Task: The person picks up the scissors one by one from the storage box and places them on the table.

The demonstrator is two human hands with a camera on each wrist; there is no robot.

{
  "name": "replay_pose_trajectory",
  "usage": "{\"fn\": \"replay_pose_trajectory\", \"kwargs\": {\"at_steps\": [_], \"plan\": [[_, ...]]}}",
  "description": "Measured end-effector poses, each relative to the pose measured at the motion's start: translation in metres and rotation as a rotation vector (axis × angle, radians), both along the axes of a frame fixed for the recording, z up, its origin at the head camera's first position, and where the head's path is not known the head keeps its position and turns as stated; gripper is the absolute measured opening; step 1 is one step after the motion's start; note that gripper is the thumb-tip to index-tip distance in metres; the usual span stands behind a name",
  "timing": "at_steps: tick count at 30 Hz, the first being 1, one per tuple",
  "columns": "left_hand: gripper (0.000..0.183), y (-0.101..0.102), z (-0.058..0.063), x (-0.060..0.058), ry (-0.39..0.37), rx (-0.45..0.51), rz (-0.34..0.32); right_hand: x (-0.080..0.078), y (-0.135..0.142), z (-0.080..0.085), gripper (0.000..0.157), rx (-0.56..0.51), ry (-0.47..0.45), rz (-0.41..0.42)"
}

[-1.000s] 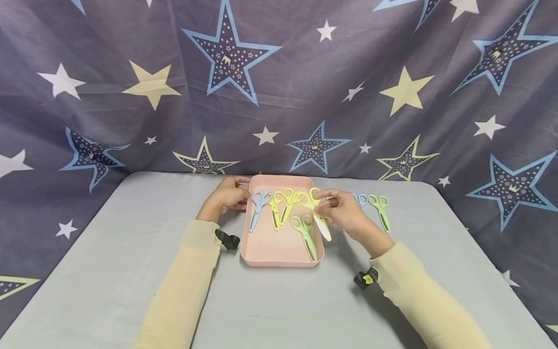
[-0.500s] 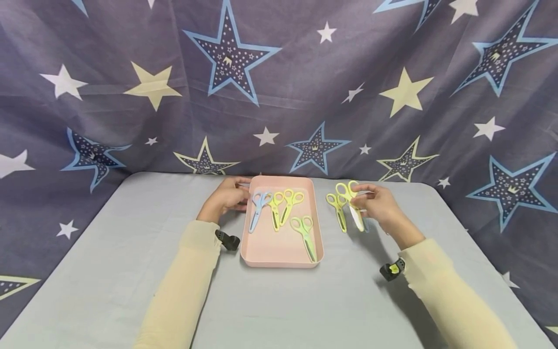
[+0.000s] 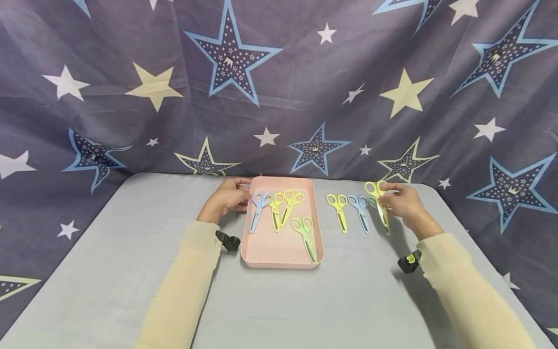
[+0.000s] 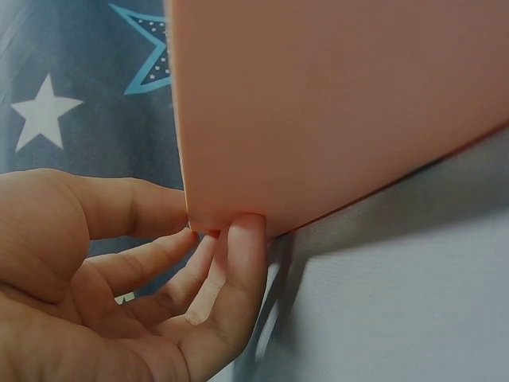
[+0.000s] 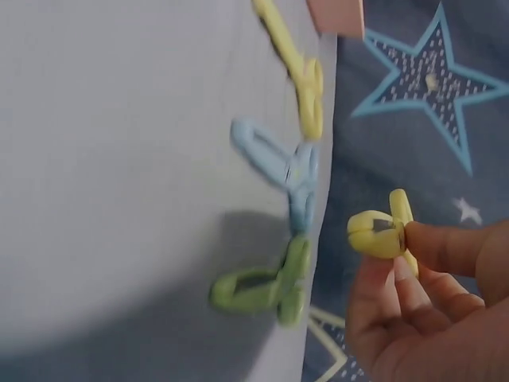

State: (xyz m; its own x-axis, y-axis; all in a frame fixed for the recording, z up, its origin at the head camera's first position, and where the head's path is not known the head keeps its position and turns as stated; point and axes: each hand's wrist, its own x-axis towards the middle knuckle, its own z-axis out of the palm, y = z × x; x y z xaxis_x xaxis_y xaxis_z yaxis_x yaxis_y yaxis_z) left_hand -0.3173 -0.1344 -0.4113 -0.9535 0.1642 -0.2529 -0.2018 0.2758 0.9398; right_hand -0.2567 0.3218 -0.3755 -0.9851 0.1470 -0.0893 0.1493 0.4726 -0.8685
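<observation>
In the head view, my left hand (image 3: 226,198) is at the far left corner of a pink tray (image 3: 279,252). Its thumb and bent fingers hold the corner in the left wrist view, one fingertip against the outer wall (image 4: 342,95). Yellow scissors (image 3: 376,188) are pinched at the handles by my right hand (image 3: 405,206), blades down. They overlap green scissors (image 5: 254,290) on the table, whose handles partly show behind them in the head view. Left of these lie blue scissors (image 3: 359,208) and another yellow pair of scissors (image 3: 337,206).
Inside the tray are blue scissors (image 3: 259,208), two yellow pairs, one of them the scissors (image 3: 287,203), and green scissors (image 3: 305,232) nearer the front right. A grey cloth covers the table (image 3: 279,305). Behind it hangs a dark curtain (image 3: 287,111) with stars.
My right hand has carried the yellow scissors rightward from over the tray, past the yellow and blue pairs, to the green pair. My left hand has stayed at the tray.
</observation>
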Motion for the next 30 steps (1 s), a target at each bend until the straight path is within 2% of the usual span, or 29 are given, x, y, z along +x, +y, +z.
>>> {"fn": "replay_pose_trajectory", "kwargs": {"at_steps": [7, 12, 19, 30], "plan": [[0.062, 0.0, 0.001, 0.001, -0.007, -0.006, 0.009, -0.006, 0.024, -0.007, 0.045, 0.061, -0.016, -0.09], [0.062, 0.0, 0.001, 0.001, -0.015, 0.004, 0.008, -0.011, 0.038, -0.014, 0.044, 0.09, -0.064, -0.156], [0.063, 0.0, 0.0, 0.001, -0.018, 0.016, 0.007, -0.016, 0.055, -0.023, 0.04, 0.116, -0.124, -0.159], [0.063, -0.001, 0.0, -0.001, -0.017, 0.026, 0.007, -0.017, 0.065, -0.028, 0.036, 0.094, -0.186, -0.152]]}}
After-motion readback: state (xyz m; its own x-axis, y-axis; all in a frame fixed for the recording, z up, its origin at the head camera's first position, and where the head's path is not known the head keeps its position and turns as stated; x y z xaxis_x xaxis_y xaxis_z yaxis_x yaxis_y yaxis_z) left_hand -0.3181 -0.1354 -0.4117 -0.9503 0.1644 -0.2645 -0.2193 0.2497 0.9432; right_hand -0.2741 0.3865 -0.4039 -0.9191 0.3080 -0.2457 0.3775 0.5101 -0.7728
